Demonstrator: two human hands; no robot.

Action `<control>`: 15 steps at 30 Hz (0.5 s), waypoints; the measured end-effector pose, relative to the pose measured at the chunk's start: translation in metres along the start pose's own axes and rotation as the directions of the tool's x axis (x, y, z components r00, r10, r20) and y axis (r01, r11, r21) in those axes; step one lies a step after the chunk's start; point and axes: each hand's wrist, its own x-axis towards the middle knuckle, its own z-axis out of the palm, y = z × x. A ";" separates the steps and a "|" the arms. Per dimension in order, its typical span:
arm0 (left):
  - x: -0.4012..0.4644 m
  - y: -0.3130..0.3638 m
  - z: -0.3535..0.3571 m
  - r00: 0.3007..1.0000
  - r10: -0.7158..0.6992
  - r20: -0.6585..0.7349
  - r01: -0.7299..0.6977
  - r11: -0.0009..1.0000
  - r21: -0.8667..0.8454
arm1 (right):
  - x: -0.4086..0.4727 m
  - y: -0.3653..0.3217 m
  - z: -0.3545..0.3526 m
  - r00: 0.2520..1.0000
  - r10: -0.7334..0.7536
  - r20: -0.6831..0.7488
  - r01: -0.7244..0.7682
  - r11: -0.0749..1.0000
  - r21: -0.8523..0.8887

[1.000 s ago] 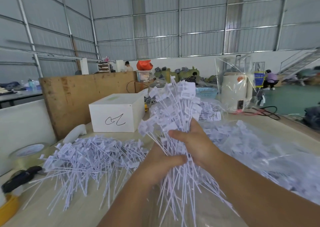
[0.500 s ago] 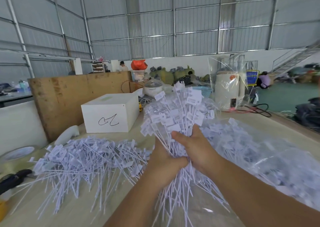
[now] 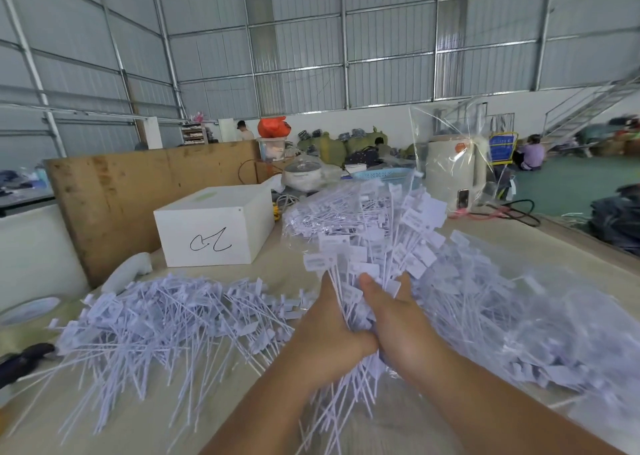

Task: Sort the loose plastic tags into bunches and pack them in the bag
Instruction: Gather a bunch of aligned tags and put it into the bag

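Left hand [image 3: 330, 338]: fingers curled round a thick bunch of white plastic tags [image 3: 367, 246], gripping at mid-stem. Right hand [image 3: 394, 326]: wrapped round the same bunch from the opposite side, thumb across the front, thumb tips of both hands touching.

Bunch held upright above the table. Above the fingers: flat rectangular tag heads, smooth, thin, some with faint printed lines, fanned out and tilted away. Below the fingers: thin, stiff, straight stems splaying down toward the beige table top [image 3: 284, 274].

Left of the fingers: loose heap of identical white plastic tags [image 3: 166, 319], lying flat, stems crossing in all directions. Right of the fingers and behind them: clear, glossy, crinkled plastic bag [image 3: 519, 316], lying on the table, filled with more tags, blurred.

Beyond the fingertips, to the left: white matte rectangular box with a black handwritten mark [image 3: 214, 226]. Behind it: upright brown plywood board [image 3: 138, 191], rough-grained.
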 end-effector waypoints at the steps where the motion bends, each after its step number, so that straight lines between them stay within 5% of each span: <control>1: -0.001 0.001 0.000 1.000 -0.007 0.015 0.007 1.000 -0.003 | -0.001 0.000 0.000 1.000 0.004 -0.005 -0.004 1.000 0.000; 7: -0.001 -0.001 0.000 0.998 -0.008 0.067 0.006 0.999 0.033 | -0.007 -0.003 0.001 0.999 0.026 0.022 -0.026 1.000 0.001; 15: 0.001 0.005 0.009 0.992 -0.074 -0.104 0.091 0.982 0.166 | -0.007 0.002 0.007 0.996 0.061 0.067 -0.069 0.988 0.140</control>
